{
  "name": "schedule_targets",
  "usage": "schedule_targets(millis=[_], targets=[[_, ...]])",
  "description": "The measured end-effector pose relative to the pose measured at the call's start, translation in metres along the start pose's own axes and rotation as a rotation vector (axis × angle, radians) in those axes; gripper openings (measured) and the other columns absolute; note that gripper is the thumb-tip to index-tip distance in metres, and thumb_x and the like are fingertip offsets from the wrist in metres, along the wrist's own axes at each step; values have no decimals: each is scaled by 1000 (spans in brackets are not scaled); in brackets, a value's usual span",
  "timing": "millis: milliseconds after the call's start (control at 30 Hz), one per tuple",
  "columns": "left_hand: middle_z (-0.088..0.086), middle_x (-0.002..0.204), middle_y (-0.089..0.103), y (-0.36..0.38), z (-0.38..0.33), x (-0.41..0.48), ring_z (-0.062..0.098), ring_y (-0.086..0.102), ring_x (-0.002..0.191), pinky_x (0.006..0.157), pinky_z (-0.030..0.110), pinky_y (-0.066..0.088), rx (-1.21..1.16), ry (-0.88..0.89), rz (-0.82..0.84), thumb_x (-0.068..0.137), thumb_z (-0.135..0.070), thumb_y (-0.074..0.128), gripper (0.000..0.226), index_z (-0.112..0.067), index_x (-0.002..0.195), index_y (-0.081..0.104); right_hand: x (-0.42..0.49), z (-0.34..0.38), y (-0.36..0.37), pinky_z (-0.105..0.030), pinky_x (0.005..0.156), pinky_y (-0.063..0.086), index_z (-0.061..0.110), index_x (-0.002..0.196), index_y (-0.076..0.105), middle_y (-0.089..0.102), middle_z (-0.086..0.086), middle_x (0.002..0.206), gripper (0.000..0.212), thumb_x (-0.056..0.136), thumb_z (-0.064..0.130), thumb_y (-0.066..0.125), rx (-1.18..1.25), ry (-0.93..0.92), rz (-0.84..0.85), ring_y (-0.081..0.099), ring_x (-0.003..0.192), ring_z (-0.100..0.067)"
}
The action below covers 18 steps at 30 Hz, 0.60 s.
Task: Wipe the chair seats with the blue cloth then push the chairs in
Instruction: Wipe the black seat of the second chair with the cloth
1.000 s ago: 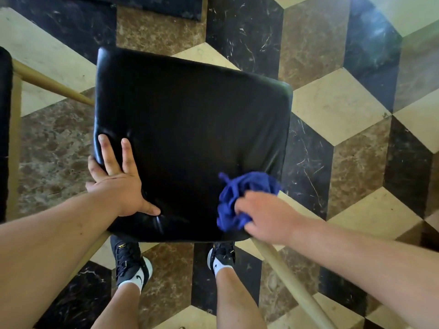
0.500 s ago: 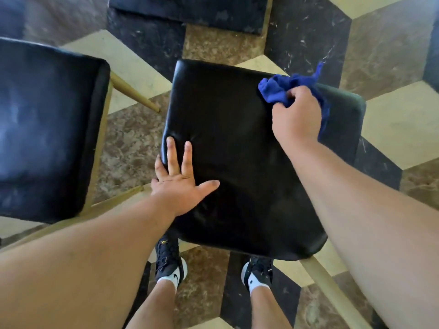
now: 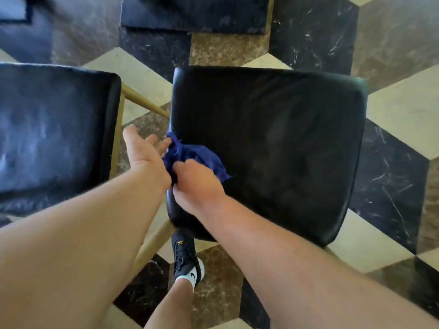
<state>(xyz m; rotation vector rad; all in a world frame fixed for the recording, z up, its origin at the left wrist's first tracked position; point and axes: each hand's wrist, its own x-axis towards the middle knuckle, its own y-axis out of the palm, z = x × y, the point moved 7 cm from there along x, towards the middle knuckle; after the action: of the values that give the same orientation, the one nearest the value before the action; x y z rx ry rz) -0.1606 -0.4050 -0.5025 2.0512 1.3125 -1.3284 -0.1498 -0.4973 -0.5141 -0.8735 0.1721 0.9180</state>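
Observation:
A black padded chair seat [image 3: 273, 143] fills the middle of the view. The crumpled blue cloth [image 3: 199, 157] lies at the seat's left edge, and my right hand [image 3: 197, 186] is closed on it. My left hand [image 3: 142, 150] hovers just left of the seat with its palm up and fingers apart, its fingertips touching the cloth's left end. A second black chair seat [image 3: 52, 129] stands to the left, with wooden legs [image 3: 142, 102] between the two.
The floor is marble in a black, brown and cream cube pattern. A dark slab [image 3: 194, 13] lies at the top. My leg and black shoe [image 3: 185, 255] stand under the seat's near left corner.
My right hand has swept the cloth from the seat's far right corner to its left edge. My left hand has lifted off the seat and turned palm up beside the cloth.

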Motion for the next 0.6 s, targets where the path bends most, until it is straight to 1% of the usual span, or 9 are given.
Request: schedule_targets(millis=[133, 200, 233, 267, 300, 333, 400, 500, 600], targets=[[-3, 126, 73, 1, -2, 1, 23, 66, 107, 94, 47, 51, 290, 102, 15, 92, -58, 48, 49, -32, 130, 66, -85, -24, 32, -45, 69, 48, 13, 109, 66, 61, -12, 110, 18, 92, 11, 62, -118, -261, 397, 64, 97, -39], [-13, 141, 65, 0, -2, -1, 13, 68, 100, 85, 37, 57, 719, 322, -36, 95, -46, 52, 47, -39, 141, 62, -115, -56, 16, -40, 66, 38, 17, 104, 69, 60, -7, 105, 18, 89, 12, 61, -229, -329, 539, 63, 94, -36], [-17, 155, 52, 4, 5, -1, 12, 66, 112, 91, 34, 55, 961, 433, -11, 98, -46, 52, 59, -40, 156, 45, -121, -75, 0, -39, 66, 36, 19, 105, 69, 61, -5, 104, 20, 87, 15, 61, -280, -319, 554, 63, 95, -34], [-15, 170, 30, 8, 19, -2, 18, 55, 137, 108, 39, 49, 1163, 497, 49, 100, -52, 51, 73, -37, 166, 23, -121, -95, -20, -37, 68, 36, 22, 107, 69, 63, -3, 106, 23, 85, 18, 61, -311, -276, 536, 63, 97, -32], [-15, 178, 2, 9, 38, -2, 26, 30, 157, 122, 48, 36, 1318, 502, 108, 99, -62, 49, 89, -36, 169, 0, -118, -116, -42, -37, 72, 39, 25, 108, 69, 65, -2, 108, 26, 84, 21, 61, -323, -213, 497, 63, 100, -30], [-17, 174, -26, 9, 56, -2, 30, 6, 163, 128, 56, 22, 1448, 467, 152, 94, -76, 44, 104, -38, 163, -23, -113, -135, -65, -36, 76, 42, 27, 107, 69, 66, 0, 108, 26, 83, 22, 61, -318, -143, 447, 63, 102, -28], [-17, 145, -65, 8, 78, -2, 36, -20, 161, 127, 65, 9, 1646, 340, 214, 69, -102, 35, 129, -42, 135, -58, -97, -165, -111, -36, 82, 47, 28, 102, 68, 67, 3, 105, 22, 82, 23, 63, -284, -13, 318, 64, 102, -25], [-10, 121, -80, 10, 83, 3, 42, -38, 152, 124, 71, 6, 1754, 194, 282, 33, -110, 56, 166, -37, 111, -72, -57, -194, -173, -31, 76, 43, 24, 100, 71, 73, -1, 98, 19, 82, 19, 68, -207, 127, -64, 66, 97, -28], [-4, 118, -81, 13, 79, 6, 46, -45, 147, 122, 74, 6, 1786, 121, 306, 28, -92, 85, 185, -35, 104, -74, -22, -201, -209, -31, 76, 40, 18, 106, 70, 72, -3, 99, 19, 87, 21, 67, -44, 329, -514, 64, 94, -25]])
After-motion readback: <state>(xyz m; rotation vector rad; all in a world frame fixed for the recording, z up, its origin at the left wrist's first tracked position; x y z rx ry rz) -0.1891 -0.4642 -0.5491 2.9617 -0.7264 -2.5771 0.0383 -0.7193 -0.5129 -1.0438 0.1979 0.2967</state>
